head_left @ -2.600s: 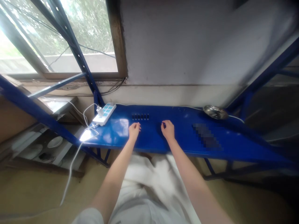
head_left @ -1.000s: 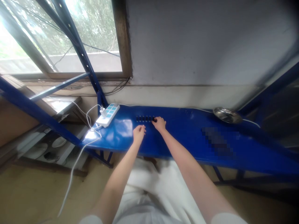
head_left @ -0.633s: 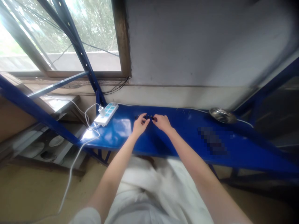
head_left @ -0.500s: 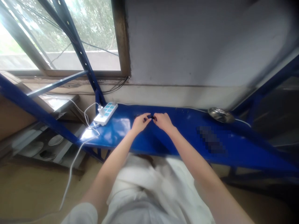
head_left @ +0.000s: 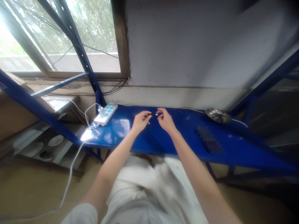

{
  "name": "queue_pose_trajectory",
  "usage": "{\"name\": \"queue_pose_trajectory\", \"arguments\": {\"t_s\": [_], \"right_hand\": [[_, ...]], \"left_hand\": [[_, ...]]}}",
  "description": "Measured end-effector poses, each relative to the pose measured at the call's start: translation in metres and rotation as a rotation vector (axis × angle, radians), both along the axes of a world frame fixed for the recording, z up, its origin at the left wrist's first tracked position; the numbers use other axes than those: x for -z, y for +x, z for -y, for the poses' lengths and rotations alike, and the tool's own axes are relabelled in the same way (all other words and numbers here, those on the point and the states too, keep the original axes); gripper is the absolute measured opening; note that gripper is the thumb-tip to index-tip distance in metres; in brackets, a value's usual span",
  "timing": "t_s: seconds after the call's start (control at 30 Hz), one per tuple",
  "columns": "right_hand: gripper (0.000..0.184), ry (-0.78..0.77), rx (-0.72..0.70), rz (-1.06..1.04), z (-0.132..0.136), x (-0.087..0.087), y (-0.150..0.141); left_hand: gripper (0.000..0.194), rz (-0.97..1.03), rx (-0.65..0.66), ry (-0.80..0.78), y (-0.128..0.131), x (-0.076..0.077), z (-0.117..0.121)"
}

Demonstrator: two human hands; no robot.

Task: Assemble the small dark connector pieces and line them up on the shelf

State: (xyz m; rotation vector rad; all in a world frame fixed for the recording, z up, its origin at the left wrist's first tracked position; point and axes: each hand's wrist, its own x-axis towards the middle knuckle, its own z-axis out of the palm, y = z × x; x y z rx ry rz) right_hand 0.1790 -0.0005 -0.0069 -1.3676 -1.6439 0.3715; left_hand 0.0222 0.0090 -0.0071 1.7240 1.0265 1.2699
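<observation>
Above the blue tabletop (head_left: 173,140), my left hand (head_left: 140,122) pinches a slim black pen-like stick (head_left: 153,114) between thumb and fingers. The stick lies almost level, and its silvery end points right. Facing that end is my right hand (head_left: 165,120), its thumb and fingers parted around the tip. Whether they brush the tip is too small to tell. The stick's left end is hidden in my left hand.
On the left of the table lies a white power strip (head_left: 106,114) with a plug and trailing white cable (head_left: 71,169). A shiny metal dish (head_left: 218,115) sits at the back right, near a blurred-out dark object (head_left: 207,140). Blue metal posts (head_left: 80,51) frame the table.
My hands have drawn slightly apart. The right hand's fingers have parted, and more of the black stick with its silvery end shows between the hands.
</observation>
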Motion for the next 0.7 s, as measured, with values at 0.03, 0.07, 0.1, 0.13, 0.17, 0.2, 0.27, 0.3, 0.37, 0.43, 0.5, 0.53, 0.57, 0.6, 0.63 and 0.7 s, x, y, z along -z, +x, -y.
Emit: {"name": "queue_pose_trajectory", "arguments": {"t_s": [0.03,0.07,0.1,0.13,0.17,0.2,0.27,0.3,0.37,0.43,0.5,0.53,0.57,0.6,0.63,0.7], "right_hand": [[0.029,-0.027,0.020,-0.125,0.002,0.001,-0.001],[0.024,-0.063,0.034,-0.228,0.004,0.002,-0.002],[0.021,-0.103,0.038,-0.311,0.007,0.002,-0.004],[0.025,-0.139,0.033,-0.372,0.010,0.001,-0.006],[0.033,-0.165,0.027,-0.415,0.013,0.001,-0.008],[0.040,-0.180,0.022,-0.444,0.017,0.000,-0.010],[0.047,-0.183,0.029,-0.496,0.023,-0.002,-0.015],[0.047,-0.175,0.043,-0.526,0.025,-0.004,-0.017],[0.047,-0.147,0.075,-0.587,0.031,-0.007,-0.021],[0.047,-0.116,0.099,-0.622,0.036,-0.011,-0.026],[0.047,-0.086,0.126,-0.625,0.041,-0.015,-0.030],[0.047,-0.072,0.137,-0.615,0.043,-0.017,-0.032],[0.047,-0.057,0.151,-0.601,0.045,-0.020,-0.034],[0.047,-0.043,0.165,-0.586,0.047,-0.022,-0.036],[0.047,-0.033,0.176,-0.570,0.049,-0.024,-0.037],[0.047,-0.022,0.186,-0.536,0.052,-0.027,-0.039]], "left_hand": [[0.023,0.027,0.001,-0.016,0.001,-0.003,0.002],[0.023,0.047,0.006,-0.023,0.001,-0.005,0.004],[0.023,0.061,0.013,-0.024,0.002,-0.007,0.007],[0.023,0.069,0.020,-0.021,0.003,-0.009,0.009],[0.023,0.073,0.024,-0.016,0.004,-0.011,0.012],[0.023,0.072,0.028,-0.012,0.005,-0.012,0.014],[0.022,0.061,0.038,-0.011,0.007,-0.015,0.020],[0.022,0.056,0.045,-0.013,0.008,-0.017,0.023],[0.020,0.059,0.053,-0.017,0.009,-0.020,0.029],[0.018,0.067,0.046,-0.021,0.010,-0.023,0.033],[0.016,0.069,0.032,-0.015,0.010,-0.024,0.036],[0.016,0.068,0.027,-0.009,0.010,-0.024,0.037],[0.016,0.068,0.021,-0.001,0.009,-0.025,0.038],[0.016,0.070,0.016,0.012,0.009,-0.025,0.039],[0.017,0.072,0.014,0.025,0.009,-0.025,0.040],[0.022,0.081,0.005,0.048,0.009,-0.026,0.041]]}}
